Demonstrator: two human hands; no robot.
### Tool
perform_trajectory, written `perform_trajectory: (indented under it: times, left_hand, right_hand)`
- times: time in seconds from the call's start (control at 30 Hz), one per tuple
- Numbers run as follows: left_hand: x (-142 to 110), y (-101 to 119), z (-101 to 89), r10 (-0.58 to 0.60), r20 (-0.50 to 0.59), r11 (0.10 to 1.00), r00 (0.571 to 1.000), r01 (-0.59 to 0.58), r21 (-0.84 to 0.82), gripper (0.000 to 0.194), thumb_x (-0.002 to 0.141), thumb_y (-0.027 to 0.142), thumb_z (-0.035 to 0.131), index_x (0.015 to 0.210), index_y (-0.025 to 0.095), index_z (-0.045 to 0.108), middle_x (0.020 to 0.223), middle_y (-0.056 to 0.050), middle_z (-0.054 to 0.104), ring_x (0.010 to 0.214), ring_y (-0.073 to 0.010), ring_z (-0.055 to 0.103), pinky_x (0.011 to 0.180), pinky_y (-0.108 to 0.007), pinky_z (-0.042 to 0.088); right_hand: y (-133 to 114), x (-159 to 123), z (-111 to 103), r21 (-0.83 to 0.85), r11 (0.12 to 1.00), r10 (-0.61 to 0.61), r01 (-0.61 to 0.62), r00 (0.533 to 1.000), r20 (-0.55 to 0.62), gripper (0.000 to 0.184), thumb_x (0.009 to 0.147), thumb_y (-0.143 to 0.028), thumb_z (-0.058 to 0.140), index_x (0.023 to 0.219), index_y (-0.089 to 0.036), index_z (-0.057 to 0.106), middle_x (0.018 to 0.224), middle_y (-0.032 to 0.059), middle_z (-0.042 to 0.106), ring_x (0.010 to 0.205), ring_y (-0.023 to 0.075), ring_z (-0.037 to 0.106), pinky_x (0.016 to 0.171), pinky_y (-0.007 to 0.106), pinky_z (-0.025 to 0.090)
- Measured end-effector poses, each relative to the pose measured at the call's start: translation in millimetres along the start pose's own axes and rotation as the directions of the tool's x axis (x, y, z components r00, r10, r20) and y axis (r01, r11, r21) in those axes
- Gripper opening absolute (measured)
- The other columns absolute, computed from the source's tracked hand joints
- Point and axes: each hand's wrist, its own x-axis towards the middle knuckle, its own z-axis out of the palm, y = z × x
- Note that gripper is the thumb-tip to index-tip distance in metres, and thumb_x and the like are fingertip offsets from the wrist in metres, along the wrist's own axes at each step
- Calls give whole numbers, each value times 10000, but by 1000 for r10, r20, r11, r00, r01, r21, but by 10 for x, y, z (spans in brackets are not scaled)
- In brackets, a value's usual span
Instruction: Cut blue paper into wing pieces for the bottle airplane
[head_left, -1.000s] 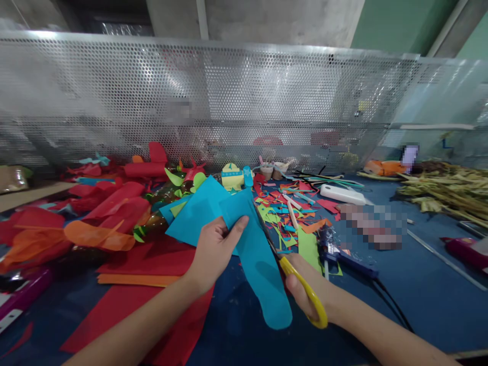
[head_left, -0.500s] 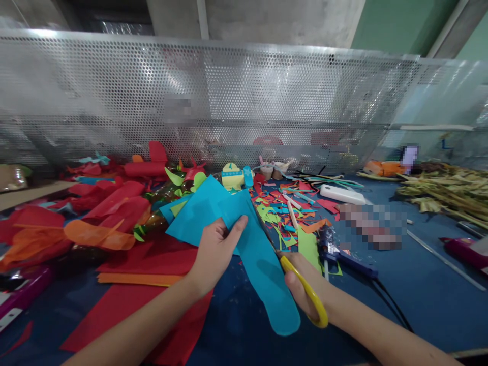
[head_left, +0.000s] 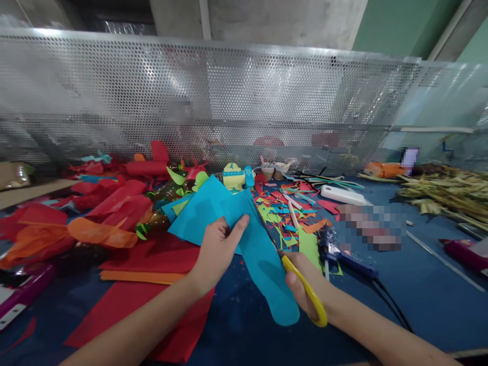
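My left hand (head_left: 221, 244) pinches a sheet of blue paper (head_left: 263, 269), thumb on top and fingers beneath. The paper's lower end is a long strip with a rounded tip, hanging toward me; a wider blue piece (head_left: 202, 208) spreads out behind the hand. In my right hand (head_left: 305, 282) are yellow-handled scissors (head_left: 310, 297), fingers closed round the loops. Their dark blades lie along the strip's right edge, pointing away from me; whether they are parted is hard to make out. Red sheets (head_left: 152, 251) and an orange sheet (head_left: 141, 276) lie under my left forearm.
Colourful paper scraps (head_left: 284, 213) lie beyond my hands, with a blue glue gun (head_left: 343, 256) to their right. Red and orange paper shapes (head_left: 102, 233) crowd the left. Dry husks (head_left: 450, 188) are piled at right. A perforated metal screen (head_left: 236, 96) closes off the back.
The strip's rounded lower end has lifted slightly. Both hands keep nearly the same place and grip, and the view has shifted a little.
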Motion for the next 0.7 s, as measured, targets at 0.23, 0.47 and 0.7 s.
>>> perform_trajectory:
  times: [0.23,0.47,0.7]
  left_hand:
    - [3,67,24,3,34,996,999,0,-93,255,702,422,694,708,171,650,658,4,643,621,-154,573,586,-271,490]
    - [35,30,4,9,25,999,1000,-7,-54,262,723,421,685,740,163,643,680,-4,645,649,-166,585,599,-280,509]
    - [52,-4,-3,6,22,1000,1000,-6,-16,255,723,419,686,728,166,660,664,-5,661,628,-184,614,607,-305,530]
  right_hand:
    - [9,-3,-1,-5,999,38,-38,999,11,705,767,-823,134,679,-183,417,532,-25,377,448,85,292,424,243,229]
    - [80,-12,23,10,999,52,-53,997,50,675,751,-835,127,661,-209,364,510,-31,356,429,92,297,413,254,212]
    - [101,9,24,-74,996,-46,50,997,57,655,783,-796,53,665,-214,331,580,-9,395,475,106,324,465,274,270]
